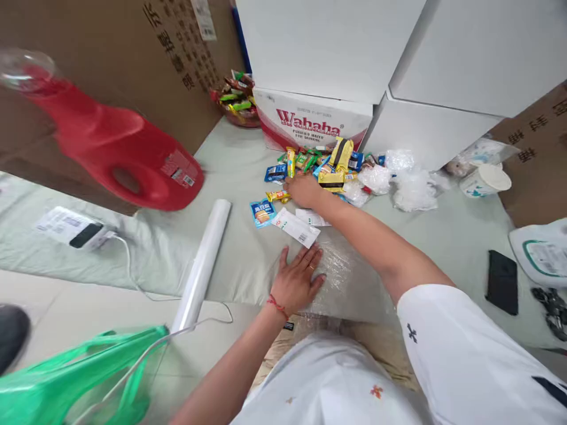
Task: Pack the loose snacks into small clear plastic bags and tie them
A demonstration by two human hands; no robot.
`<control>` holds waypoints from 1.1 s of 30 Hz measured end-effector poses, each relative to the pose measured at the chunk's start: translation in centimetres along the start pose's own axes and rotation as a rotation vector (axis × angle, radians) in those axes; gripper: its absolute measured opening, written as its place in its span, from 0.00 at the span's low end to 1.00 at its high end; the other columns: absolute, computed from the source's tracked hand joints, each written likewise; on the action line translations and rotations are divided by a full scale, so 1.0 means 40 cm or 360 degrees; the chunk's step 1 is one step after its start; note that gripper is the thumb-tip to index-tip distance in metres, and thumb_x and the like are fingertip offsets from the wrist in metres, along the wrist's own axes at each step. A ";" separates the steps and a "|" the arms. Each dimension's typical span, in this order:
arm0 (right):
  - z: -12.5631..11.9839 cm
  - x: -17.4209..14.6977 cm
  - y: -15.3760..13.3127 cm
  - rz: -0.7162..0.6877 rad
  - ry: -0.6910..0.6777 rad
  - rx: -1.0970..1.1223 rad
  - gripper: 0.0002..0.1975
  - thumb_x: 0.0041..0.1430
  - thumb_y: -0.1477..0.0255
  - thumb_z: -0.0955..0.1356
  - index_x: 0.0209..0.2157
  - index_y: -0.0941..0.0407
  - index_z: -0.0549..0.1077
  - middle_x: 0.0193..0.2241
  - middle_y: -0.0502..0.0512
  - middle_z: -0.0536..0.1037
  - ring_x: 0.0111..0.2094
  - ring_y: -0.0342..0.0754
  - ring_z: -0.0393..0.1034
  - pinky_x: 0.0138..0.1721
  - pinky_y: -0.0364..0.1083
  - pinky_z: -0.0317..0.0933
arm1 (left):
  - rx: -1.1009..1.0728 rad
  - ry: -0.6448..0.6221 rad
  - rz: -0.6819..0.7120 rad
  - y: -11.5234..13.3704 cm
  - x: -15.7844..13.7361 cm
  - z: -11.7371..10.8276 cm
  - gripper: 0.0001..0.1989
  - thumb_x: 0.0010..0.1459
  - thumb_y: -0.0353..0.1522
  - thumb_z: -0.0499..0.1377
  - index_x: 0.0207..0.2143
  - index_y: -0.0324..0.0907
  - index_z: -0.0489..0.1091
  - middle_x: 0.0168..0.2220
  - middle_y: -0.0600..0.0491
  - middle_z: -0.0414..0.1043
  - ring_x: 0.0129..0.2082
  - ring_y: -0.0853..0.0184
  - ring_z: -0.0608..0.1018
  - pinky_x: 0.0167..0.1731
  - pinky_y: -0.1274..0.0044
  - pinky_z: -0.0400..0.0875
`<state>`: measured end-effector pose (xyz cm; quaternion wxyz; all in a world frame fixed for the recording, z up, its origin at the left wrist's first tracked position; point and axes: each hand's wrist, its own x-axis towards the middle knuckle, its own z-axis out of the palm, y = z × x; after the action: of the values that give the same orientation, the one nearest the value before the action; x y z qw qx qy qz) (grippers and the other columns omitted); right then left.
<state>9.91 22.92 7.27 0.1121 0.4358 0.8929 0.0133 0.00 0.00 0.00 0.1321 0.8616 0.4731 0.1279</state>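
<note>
My left hand [297,277] lies flat on the covered surface with its fingers spread. Just beyond its fingertips are a white packet with a barcode [296,228] and a second white packet [312,217], partly under the first. My right hand [302,190] reaches into a heap of small wrapped snacks, its fingers curled together. A narrow yellow packet [290,162] stands at those fingertips; whether they grip it I cannot tell. Near this hand lie another yellow packet [277,195], a light-blue packet [263,213], a dark-blue packet [275,173] and larger yellow packets [341,154].
A Wahaha carton [312,121] and white boxes [328,47] back the heap. Clear plastic bags [414,189], a paper cup [486,180] and a phone [502,282] are on the right. Leftward are a red jug [110,141], a white roll [201,265] and a green bag [84,372].
</note>
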 end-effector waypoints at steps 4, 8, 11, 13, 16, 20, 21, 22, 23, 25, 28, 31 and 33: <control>-0.044 -0.004 0.024 -0.0102 0.0064 0.0083 0.15 0.66 0.77 0.62 0.49 0.62 0.76 0.53 0.69 0.76 0.55 0.63 0.68 0.46 0.54 0.66 | 0.0017 0.0027 -0.0003 0.010 0.002 -0.001 0.30 0.71 0.45 0.47 0.71 0.47 0.56 0.71 0.49 0.56 0.69 0.54 0.63 0.70 0.48 0.38; -0.121 -0.173 0.055 -0.0003 0.0479 0.0479 0.16 0.65 0.67 0.67 0.50 0.60 0.73 0.48 0.63 0.78 0.50 0.58 0.69 0.42 0.49 0.61 | 0.0032 0.0043 -0.0025 0.008 0.002 -0.005 0.32 0.70 0.46 0.48 0.72 0.46 0.54 0.71 0.47 0.57 0.69 0.51 0.63 0.70 0.48 0.42; -0.141 -0.379 0.065 0.0202 0.0323 0.0786 0.15 0.66 0.60 0.66 0.43 0.58 0.73 0.34 0.55 0.78 0.34 0.50 0.69 0.34 0.45 0.55 | 0.0014 0.0030 -0.0026 0.002 0.001 -0.007 0.37 0.68 0.51 0.50 0.72 0.43 0.52 0.71 0.45 0.56 0.70 0.49 0.61 0.70 0.48 0.40; -0.112 -0.501 0.052 0.0217 0.0017 0.0883 0.13 0.64 0.60 0.67 0.37 0.56 0.72 0.29 0.51 0.76 0.29 0.46 0.66 0.31 0.44 0.51 | 0.0008 0.0027 -0.0029 -0.001 -0.001 -0.007 0.39 0.67 0.52 0.49 0.72 0.42 0.52 0.72 0.44 0.54 0.71 0.49 0.60 0.70 0.48 0.38; -0.026 -0.607 0.002 0.0233 -0.0363 0.0783 0.07 0.63 0.65 0.69 0.37 0.54 0.73 0.32 0.53 0.77 0.30 0.47 0.69 0.30 0.44 0.48 | 0.0007 0.0008 -0.0020 -0.003 -0.001 -0.005 0.37 0.68 0.51 0.47 0.73 0.42 0.52 0.73 0.45 0.51 0.71 0.50 0.59 0.71 0.49 0.34; 0.071 -0.638 -0.059 0.0284 -0.0466 0.0668 0.09 0.62 0.67 0.71 0.43 0.54 0.75 0.43 0.57 0.78 0.38 0.50 0.73 0.30 0.44 0.49 | 0.0018 -0.0003 -0.0013 -0.003 0.000 -0.005 0.37 0.68 0.49 0.49 0.73 0.42 0.50 0.73 0.45 0.51 0.71 0.50 0.59 0.71 0.49 0.34; 0.084 -0.643 -0.062 0.0308 -0.0437 0.0700 0.10 0.62 0.67 0.71 0.45 0.53 0.75 0.44 0.57 0.77 0.38 0.50 0.73 0.30 0.44 0.51 | 0.0023 -0.0002 -0.0015 -0.003 0.000 -0.006 0.37 0.68 0.48 0.50 0.73 0.42 0.50 0.72 0.44 0.51 0.71 0.49 0.59 0.70 0.48 0.35; 0.093 -0.651 -0.061 0.0334 -0.0398 0.0748 0.11 0.64 0.67 0.70 0.46 0.53 0.75 0.43 0.56 0.77 0.39 0.50 0.73 0.31 0.44 0.52 | 0.0029 -0.0003 -0.0016 -0.002 0.001 -0.007 0.37 0.67 0.48 0.51 0.73 0.42 0.50 0.72 0.44 0.52 0.71 0.49 0.60 0.70 0.48 0.36; 0.098 -0.662 -0.055 0.0356 -0.0356 0.0806 0.11 0.65 0.66 0.69 0.48 0.53 0.75 0.42 0.55 0.77 0.39 0.50 0.73 0.33 0.44 0.54 | 0.0033 -0.0007 -0.0014 -0.002 0.001 -0.008 0.38 0.67 0.48 0.51 0.73 0.42 0.50 0.72 0.43 0.52 0.71 0.48 0.60 0.70 0.48 0.37; 0.103 -0.689 -0.040 0.0377 -0.0277 0.0900 0.11 0.69 0.65 0.67 0.49 0.53 0.75 0.40 0.55 0.77 0.41 0.50 0.72 0.36 0.45 0.57 | 0.0041 -0.0021 -0.0009 -0.001 0.002 -0.011 0.38 0.66 0.47 0.52 0.73 0.41 0.51 0.72 0.43 0.53 0.70 0.47 0.60 0.70 0.48 0.37; 0.111 -0.721 -0.031 0.0259 -0.0192 0.0912 0.15 0.70 0.63 0.66 0.53 0.53 0.74 0.42 0.57 0.77 0.45 0.54 0.69 0.42 0.47 0.60 | 0.0057 -0.0043 -0.0014 0.000 0.003 -0.013 0.37 0.65 0.44 0.53 0.73 0.41 0.51 0.72 0.43 0.53 0.70 0.48 0.60 0.70 0.48 0.37; 0.131 -0.724 -0.060 0.0198 -0.0053 0.0789 0.28 0.63 0.58 0.72 0.61 0.54 0.69 0.53 0.63 0.74 0.52 0.60 0.64 0.49 0.54 0.60 | 0.0077 -0.0048 -0.0015 0.001 0.003 -0.013 0.38 0.64 0.42 0.53 0.73 0.41 0.50 0.72 0.44 0.52 0.70 0.49 0.60 0.70 0.48 0.36; 0.148 -0.713 -0.091 0.0232 0.0022 0.0711 0.32 0.61 0.59 0.73 0.63 0.56 0.67 0.56 0.65 0.73 0.55 0.63 0.61 0.52 0.57 0.59 | 0.0093 -0.0051 -0.0013 0.002 0.004 -0.013 0.38 0.64 0.42 0.53 0.73 0.41 0.50 0.73 0.44 0.51 0.70 0.49 0.61 0.70 0.49 0.35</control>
<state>25.33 -2.04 6.42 0.0053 0.5130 0.8406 -0.1737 -0.04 0.13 0.54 0.1148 0.8652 0.4779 0.0998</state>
